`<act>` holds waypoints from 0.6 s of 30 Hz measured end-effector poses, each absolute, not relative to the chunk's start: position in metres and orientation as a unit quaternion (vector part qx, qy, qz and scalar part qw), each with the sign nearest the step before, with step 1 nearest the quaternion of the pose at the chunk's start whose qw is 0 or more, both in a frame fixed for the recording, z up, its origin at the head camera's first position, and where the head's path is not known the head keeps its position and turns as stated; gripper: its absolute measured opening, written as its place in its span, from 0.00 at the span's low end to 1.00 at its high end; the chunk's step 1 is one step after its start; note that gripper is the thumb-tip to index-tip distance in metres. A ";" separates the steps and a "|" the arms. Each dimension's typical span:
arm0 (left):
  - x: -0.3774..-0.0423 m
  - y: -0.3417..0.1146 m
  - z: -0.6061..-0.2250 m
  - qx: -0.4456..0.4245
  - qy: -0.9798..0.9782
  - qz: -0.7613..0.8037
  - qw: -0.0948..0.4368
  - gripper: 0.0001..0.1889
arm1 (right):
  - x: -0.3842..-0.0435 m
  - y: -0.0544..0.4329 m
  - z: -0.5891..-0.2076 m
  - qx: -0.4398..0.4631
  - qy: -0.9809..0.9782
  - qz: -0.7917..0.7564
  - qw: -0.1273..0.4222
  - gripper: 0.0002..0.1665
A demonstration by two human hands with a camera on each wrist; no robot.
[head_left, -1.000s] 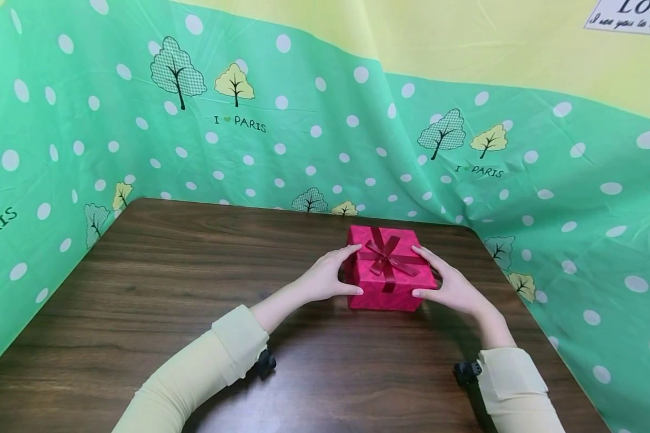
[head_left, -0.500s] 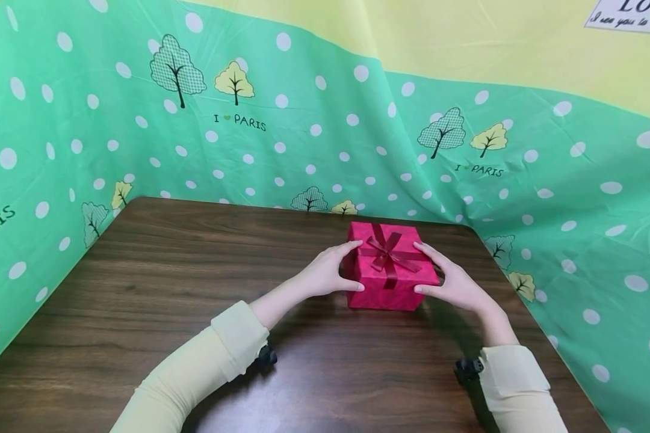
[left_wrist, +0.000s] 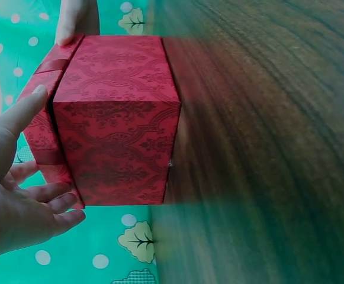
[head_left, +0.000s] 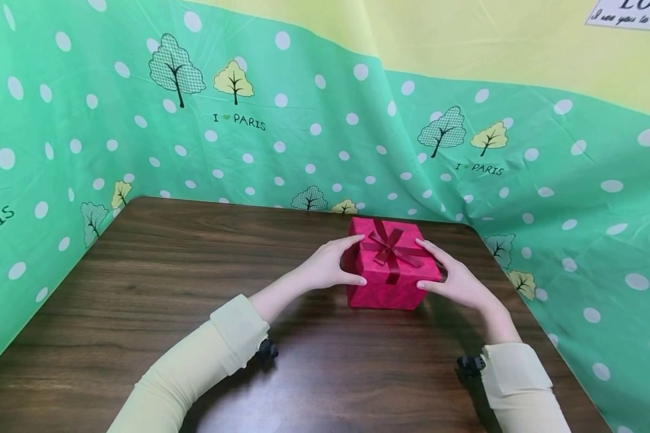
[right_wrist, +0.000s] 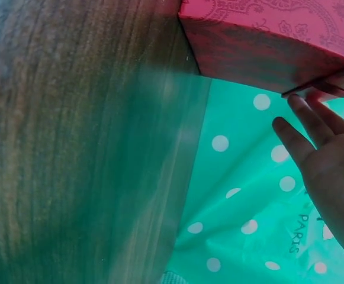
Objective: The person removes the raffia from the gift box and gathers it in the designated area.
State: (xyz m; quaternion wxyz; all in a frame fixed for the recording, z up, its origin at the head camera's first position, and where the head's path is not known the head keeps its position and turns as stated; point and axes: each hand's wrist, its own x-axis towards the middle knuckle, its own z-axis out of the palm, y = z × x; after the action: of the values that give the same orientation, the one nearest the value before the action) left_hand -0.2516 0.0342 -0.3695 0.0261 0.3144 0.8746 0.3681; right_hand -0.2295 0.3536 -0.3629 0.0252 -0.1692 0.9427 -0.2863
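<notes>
A crimson gift box (head_left: 384, 296) with a damask pattern stands on the table. Its lid (head_left: 372, 263) carries a dark red ribbon and bow (head_left: 391, 246). My left hand (head_left: 327, 264) grips the lid's left side, thumb at the front edge and fingers farther back. On the opposite side, my right hand (head_left: 460, 282) holds the lid the same way. In the left wrist view a dark seam separates the lid (left_wrist: 41, 127) from the box body (left_wrist: 118, 148). The right wrist view shows right-hand fingertips (right_wrist: 296, 102) right at the lid's edge. The box's inside is hidden.
The brown wood-grain table (head_left: 168, 270) ends just behind the box. A green and yellow cloth (head_left: 281, 126) printed with dots and trees hangs around the back and sides. Black wrist cameras sit under both cream sleeves (head_left: 195, 367).
Both hands have risen slightly together with the lid. The box's lower front edge has stayed in place, so the box looks taller now.
</notes>
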 end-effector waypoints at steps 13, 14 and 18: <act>-0.255 0.033 -0.356 0.312 0.878 0.361 0.027 0.46 | -0.232 0.353 -0.355 -0.191 0.935 -0.300 0.012 0.51; -0.255 0.032 -0.356 0.312 0.878 0.362 0.027 0.46 | -0.232 0.353 -0.354 -0.191 0.934 -0.301 0.012 0.50; -0.257 0.030 -0.350 0.310 0.874 0.373 0.033 0.46 | -0.231 0.354 -0.350 -0.188 0.933 -0.307 0.009 0.50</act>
State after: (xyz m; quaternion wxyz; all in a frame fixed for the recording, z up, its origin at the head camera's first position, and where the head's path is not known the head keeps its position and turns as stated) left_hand -0.2566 0.0299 -0.3505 0.0332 0.3096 0.8741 0.3729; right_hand -0.2310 0.3543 -0.3501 0.0091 -0.1879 0.9329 -0.3072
